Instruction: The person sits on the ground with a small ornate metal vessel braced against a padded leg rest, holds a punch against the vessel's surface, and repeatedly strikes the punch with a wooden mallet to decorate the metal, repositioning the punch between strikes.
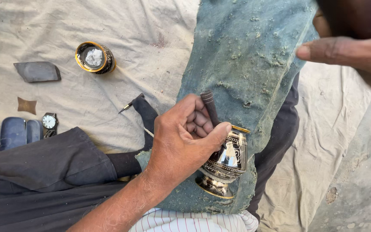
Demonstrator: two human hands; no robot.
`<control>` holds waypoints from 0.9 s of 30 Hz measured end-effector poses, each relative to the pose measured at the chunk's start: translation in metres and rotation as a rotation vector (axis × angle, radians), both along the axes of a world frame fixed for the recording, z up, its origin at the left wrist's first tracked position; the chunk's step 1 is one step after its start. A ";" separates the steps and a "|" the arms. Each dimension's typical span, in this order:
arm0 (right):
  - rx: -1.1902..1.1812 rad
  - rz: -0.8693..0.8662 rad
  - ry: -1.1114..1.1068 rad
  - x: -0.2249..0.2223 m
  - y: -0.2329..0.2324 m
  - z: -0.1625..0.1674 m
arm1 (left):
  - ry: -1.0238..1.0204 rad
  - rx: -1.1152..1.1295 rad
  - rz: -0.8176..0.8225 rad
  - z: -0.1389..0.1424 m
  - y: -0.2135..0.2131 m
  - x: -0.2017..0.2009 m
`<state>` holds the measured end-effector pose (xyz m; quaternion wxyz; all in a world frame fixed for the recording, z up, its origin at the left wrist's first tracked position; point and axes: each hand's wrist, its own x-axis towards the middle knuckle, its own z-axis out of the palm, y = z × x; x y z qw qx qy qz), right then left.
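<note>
1. The small metal vase [225, 165] lies tilted on a rough green cloth [245, 56] spread over the person's leg, its gold rim up and its flared foot toward the body.
2. The left hand [183, 141] rests against the vase, fingers curled tight around a dark, ribbed tool handle [210, 106], with the thumb pressed along the vase near its rim.
3. The right hand [353, 53] is at the upper right edge, only partly in view; whether its fingers are spread or closed around something cannot be told.
4. The vase looks hard, rigid and fairly heavy for its size. Its polished, engraved surface is probably slippery and easily scratched, so the coarse cloth likely keeps it from rolling.
5. The narrow waist above the foot and the rounded belly seem the surest places to hold; the thin rim seems the poorest.
6. On the pale sheet [108, 25] well apart lie a gold-rimmed bowl [95, 57], a wristwatch [49, 122] and a flat dark stone [37, 71].
</note>
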<state>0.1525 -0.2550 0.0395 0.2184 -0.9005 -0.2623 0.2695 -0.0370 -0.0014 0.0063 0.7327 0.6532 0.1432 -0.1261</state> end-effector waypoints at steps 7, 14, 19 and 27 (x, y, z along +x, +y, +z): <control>-0.617 0.113 0.040 -0.011 -0.040 0.007 | -0.069 0.145 -0.189 0.009 0.004 0.012; -0.208 -0.228 0.087 -0.075 -0.105 -0.019 | -0.077 0.136 -0.341 0.011 0.005 0.027; -0.432 -0.281 0.091 -0.116 -0.141 -0.018 | -0.153 0.171 -0.445 0.008 0.006 0.034; -0.586 -0.589 0.144 -0.194 -0.176 -0.022 | -0.400 0.156 -0.590 0.003 0.005 0.044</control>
